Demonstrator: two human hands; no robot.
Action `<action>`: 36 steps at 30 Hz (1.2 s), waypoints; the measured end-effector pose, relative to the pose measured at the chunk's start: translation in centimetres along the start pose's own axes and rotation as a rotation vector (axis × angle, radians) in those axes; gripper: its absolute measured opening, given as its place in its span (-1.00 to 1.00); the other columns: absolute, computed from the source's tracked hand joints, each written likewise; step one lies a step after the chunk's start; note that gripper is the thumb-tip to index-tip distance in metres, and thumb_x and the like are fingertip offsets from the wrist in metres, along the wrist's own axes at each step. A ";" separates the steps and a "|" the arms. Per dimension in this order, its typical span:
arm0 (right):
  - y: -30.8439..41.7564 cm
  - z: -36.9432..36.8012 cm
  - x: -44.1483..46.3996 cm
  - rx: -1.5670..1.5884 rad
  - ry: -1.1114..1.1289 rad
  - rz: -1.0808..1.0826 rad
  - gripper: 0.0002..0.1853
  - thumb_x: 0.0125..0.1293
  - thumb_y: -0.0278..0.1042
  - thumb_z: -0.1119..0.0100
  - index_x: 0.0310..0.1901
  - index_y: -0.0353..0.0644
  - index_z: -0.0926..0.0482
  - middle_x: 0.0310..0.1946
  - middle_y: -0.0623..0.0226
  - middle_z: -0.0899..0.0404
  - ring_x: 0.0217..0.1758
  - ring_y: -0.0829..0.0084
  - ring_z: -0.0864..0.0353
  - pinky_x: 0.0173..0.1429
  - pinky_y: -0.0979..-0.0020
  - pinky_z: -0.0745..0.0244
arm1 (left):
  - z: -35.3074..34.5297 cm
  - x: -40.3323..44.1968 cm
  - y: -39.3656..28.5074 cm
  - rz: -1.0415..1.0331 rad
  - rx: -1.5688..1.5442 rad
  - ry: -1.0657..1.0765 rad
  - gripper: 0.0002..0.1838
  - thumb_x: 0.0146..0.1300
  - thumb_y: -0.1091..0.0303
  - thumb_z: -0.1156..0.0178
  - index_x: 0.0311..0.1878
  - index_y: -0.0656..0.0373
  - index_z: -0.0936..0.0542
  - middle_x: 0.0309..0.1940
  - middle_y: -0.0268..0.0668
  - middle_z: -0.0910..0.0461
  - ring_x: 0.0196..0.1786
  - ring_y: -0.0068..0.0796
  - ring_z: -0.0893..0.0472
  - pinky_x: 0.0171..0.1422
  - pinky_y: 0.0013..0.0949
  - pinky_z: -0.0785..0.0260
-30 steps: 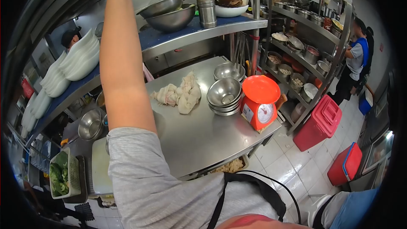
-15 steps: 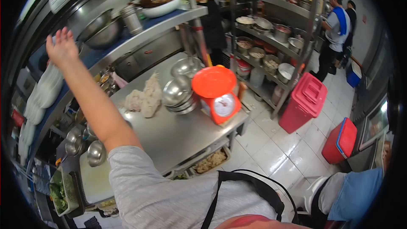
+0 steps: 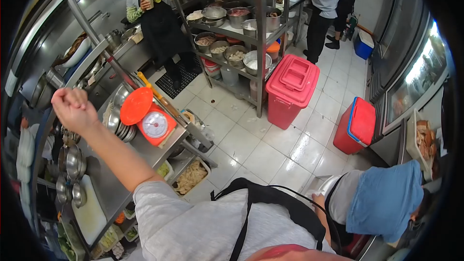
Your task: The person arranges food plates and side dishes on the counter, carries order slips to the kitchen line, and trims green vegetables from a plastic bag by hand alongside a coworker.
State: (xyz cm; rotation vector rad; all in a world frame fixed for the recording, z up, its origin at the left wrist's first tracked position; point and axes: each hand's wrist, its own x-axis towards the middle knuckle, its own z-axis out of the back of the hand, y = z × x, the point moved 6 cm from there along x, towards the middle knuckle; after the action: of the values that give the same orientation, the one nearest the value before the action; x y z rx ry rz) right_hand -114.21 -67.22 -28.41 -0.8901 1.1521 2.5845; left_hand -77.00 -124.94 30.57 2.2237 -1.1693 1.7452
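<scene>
My left arm reaches out to the left, and my left hand (image 3: pixel 75 106) is a loose fist in the air with nothing visible in it. Below and right of it, an orange kitchen scale (image 3: pixel 155 124) with a round dial and flat pan sits at the end of a steel worktable (image 3: pixel 133 164). Stacked metal bowls (image 3: pixel 113 118) stand beside the scale, partly behind my forearm. At the lower right, my right hand (image 3: pixel 317 200) shows partly by a pale object; its fingers are too hidden to make out.
A steel shelf rack (image 3: pixel 261 43) holds several pots. On the tiled floor stand a pink lidded bin (image 3: pixel 290 89) and a red cooler (image 3: pixel 355 123). A person in an apron (image 3: pixel 162 24) holds a cup; others work at the back. Someone with blue cloth (image 3: pixel 386 198) bends close on my right.
My left hand has gone from open, spread fingers to a fist. The view has swung right, so the worktable and scale sit further left. A hand now shows at lower right.
</scene>
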 end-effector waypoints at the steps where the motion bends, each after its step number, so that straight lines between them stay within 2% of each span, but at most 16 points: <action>1: 1.5 0.0 1.5 0.081 -0.020 0.037 -0.67 0.03 -0.37 -0.07 -0.24 -0.50 -0.43 -0.40 0.04 -0.52 -0.35 0.27 -0.55 -0.32 0.31 -0.50 | -2.1 -0.6 1.3 0.015 -0.068 0.032 -0.55 0.29 0.01 0.21 -0.31 0.25 -0.44 -0.77 -0.45 -0.12 -0.74 -0.67 -0.06 -0.65 -0.59 0.10; 2: 2.6 -0.2 3.6 0.165 -0.042 0.071 -0.70 0.04 -0.39 -0.06 -0.25 -0.47 -0.44 -0.42 0.10 -0.52 -0.38 0.35 -0.54 -0.40 0.37 -0.51 | -4.0 -0.8 2.2 0.018 -0.090 0.104 -0.53 0.27 -0.03 0.22 -0.31 0.25 -0.44 -0.77 -0.45 -0.12 -0.74 -0.66 -0.06 -0.65 -0.59 0.11; 4: 4.5 -0.8 9.2 0.090 0.025 0.206 -0.75 0.08 -0.34 -0.04 -0.28 -0.37 -0.42 -0.51 0.21 -0.48 -0.56 0.43 -0.51 -0.65 0.47 -0.37 | -8.3 -1.3 4.8 0.035 -0.153 0.262 -0.47 0.24 -0.10 0.22 -0.32 0.24 -0.45 -0.77 -0.46 -0.11 -0.74 -0.66 -0.05 -0.64 -0.58 0.12; 5: 6.5 -0.6 9.7 0.152 0.037 0.207 -0.75 0.08 -0.34 -0.03 -0.27 -0.36 -0.43 -0.50 0.23 -0.49 -0.54 0.43 -0.52 -0.62 0.46 -0.37 | -9.4 -1.1 6.4 0.056 -0.144 0.261 -0.42 0.22 -0.15 0.24 -0.30 0.26 -0.45 -0.78 -0.46 -0.10 -0.74 -0.66 -0.06 -0.64 -0.58 0.12; 8: 11.2 0.3 13.9 0.222 0.089 0.247 -0.75 0.08 -0.37 -0.02 -0.22 -0.32 -0.44 -0.49 0.29 -0.50 -0.55 0.46 -0.50 -0.56 0.48 -0.36 | -13.7 -1.1 12.2 0.182 -0.213 0.260 -0.47 0.25 -0.06 0.23 -0.23 0.29 -0.46 -0.71 -0.43 -0.15 -0.68 -0.65 -0.09 -0.59 -0.59 0.09; 9: 12.0 1.2 14.6 0.249 0.095 0.214 -0.75 0.08 -0.39 -0.01 -0.21 -0.33 -0.44 -0.46 0.24 -0.51 -0.52 0.44 -0.51 -0.55 0.47 -0.38 | -15.6 -1.3 14.4 0.213 -0.242 0.290 -0.56 0.27 0.04 0.19 -0.21 0.28 -0.45 -0.66 -0.40 -0.21 -0.65 -0.63 -0.14 -0.56 -0.58 0.03; 11: 14.5 3.1 16.4 0.304 0.108 0.176 -0.74 0.07 -0.42 0.00 -0.19 -0.36 -0.44 -0.40 0.15 -0.53 -0.46 0.41 -0.53 -0.52 0.47 -0.42 | -18.9 -1.5 20.1 0.294 -0.123 0.123 -0.60 0.26 0.10 0.17 -0.20 0.28 -0.44 -0.63 -0.39 -0.25 -0.61 -0.61 -0.19 -0.53 -0.58 -0.02; 12: 14.8 4.5 17.8 0.295 0.114 0.138 -0.74 0.07 -0.43 0.01 -0.20 -0.37 -0.44 -0.39 0.15 -0.53 -0.50 0.41 -0.52 -0.54 0.46 -0.42 | -20.5 -1.5 22.9 0.328 -0.058 0.034 -0.63 0.26 0.13 0.16 -0.19 0.28 -0.44 -0.61 -0.39 -0.26 -0.59 -0.60 -0.21 -0.51 -0.58 -0.04; 15: 14.1 8.9 21.0 0.311 0.076 0.034 -0.75 0.06 -0.49 0.05 -0.19 -0.36 -0.40 -0.41 0.17 -0.50 -0.61 0.40 -0.49 -0.61 0.45 -0.39 | -27.6 -1.4 32.0 0.504 0.027 0.048 -0.63 0.24 0.15 0.08 -0.04 0.23 -0.39 -0.40 -0.36 -0.39 -0.42 -0.59 -0.35 -0.35 -0.58 -0.16; 18: 13.5 14.1 23.6 0.409 -0.082 -0.053 -0.72 0.01 -0.59 0.08 -0.16 -0.31 -0.33 -0.50 0.21 -0.44 -0.71 0.39 -0.43 -0.73 0.44 -0.35 | -35.2 -1.3 40.7 0.604 0.212 0.020 -0.52 0.19 0.12 -0.01 0.10 0.21 -0.30 -0.21 -0.31 -0.44 -0.24 -0.57 -0.42 -0.18 -0.52 -0.20; 20: 11.0 16.8 26.3 0.524 -0.176 -0.133 -0.69 0.00 -0.62 0.10 -0.14 -0.28 -0.29 -0.51 0.21 -0.42 -0.68 0.37 -0.45 -0.74 0.45 -0.35 | -39.2 -1.1 45.5 0.552 0.558 0.014 -0.29 0.07 0.05 -0.15 0.19 0.26 -0.16 0.01 -0.15 -0.35 0.02 -0.35 -0.37 0.04 -0.36 -0.20; 23: 9.7 20.5 29.1 0.715 -0.344 -0.191 -0.65 -0.03 -0.66 0.17 -0.12 -0.23 -0.28 -0.48 0.15 -0.44 -0.63 0.32 -0.48 -0.72 0.38 -0.42 | -41.5 -0.6 52.1 0.387 0.947 0.005 -0.08 -0.08 -0.05 -0.23 0.25 0.24 -0.05 0.17 0.02 -0.18 0.21 -0.12 -0.22 0.21 -0.21 -0.09; 24: 7.6 21.3 32.2 0.612 -0.356 -0.044 -0.63 -0.04 -0.67 0.18 -0.11 -0.21 -0.28 -0.47 0.16 -0.45 -0.55 0.32 -0.51 -0.67 0.35 -0.44 | -42.6 -1.2 52.6 0.374 1.088 -0.035 -0.07 -0.10 -0.08 -0.22 0.26 0.22 -0.04 0.17 0.01 -0.18 0.21 -0.10 -0.22 0.22 -0.18 -0.08; 26: 6.0 22.1 35.3 0.631 -0.162 -0.335 -0.57 -0.06 -0.69 0.21 -0.06 -0.21 -0.27 -0.44 0.14 -0.47 -0.58 0.29 -0.51 -0.70 0.37 -0.40 | -44.6 -2.3 52.5 0.358 1.388 -0.116 -0.04 -0.13 -0.13 -0.21 0.27 0.17 -0.03 0.18 0.00 -0.18 0.21 -0.05 -0.21 0.22 -0.11 -0.07; 29: 8.4 25.4 42.4 0.551 -0.083 -0.335 -0.55 -0.06 -0.68 0.21 -0.03 -0.23 -0.26 -0.44 0.13 -0.47 -0.61 0.30 -0.50 -0.71 0.39 -0.38 | -45.7 -3.6 52.7 0.427 1.587 -0.245 0.00 -0.15 -0.22 -0.16 0.29 0.11 0.02 0.21 -0.13 -0.18 0.24 -0.04 -0.17 0.21 0.02 -0.03; 36: 26.9 36.3 61.5 0.266 0.029 0.032 -0.50 -0.05 -0.68 0.22 0.04 -0.27 -0.24 -0.44 0.12 -0.48 -0.66 0.33 -0.48 -0.75 0.42 -0.32 | -44.7 -2.6 53.8 0.496 1.715 -0.416 -0.01 -0.14 -0.17 -0.18 0.28 0.14 0.02 0.20 -0.19 -0.22 0.25 -0.14 -0.17 0.19 0.08 0.00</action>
State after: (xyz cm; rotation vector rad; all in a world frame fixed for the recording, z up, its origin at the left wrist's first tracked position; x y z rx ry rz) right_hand -190.46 -64.24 -28.85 -0.8561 1.4854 2.3731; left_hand -145.13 -139.40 23.61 3.2748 0.1838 3.3762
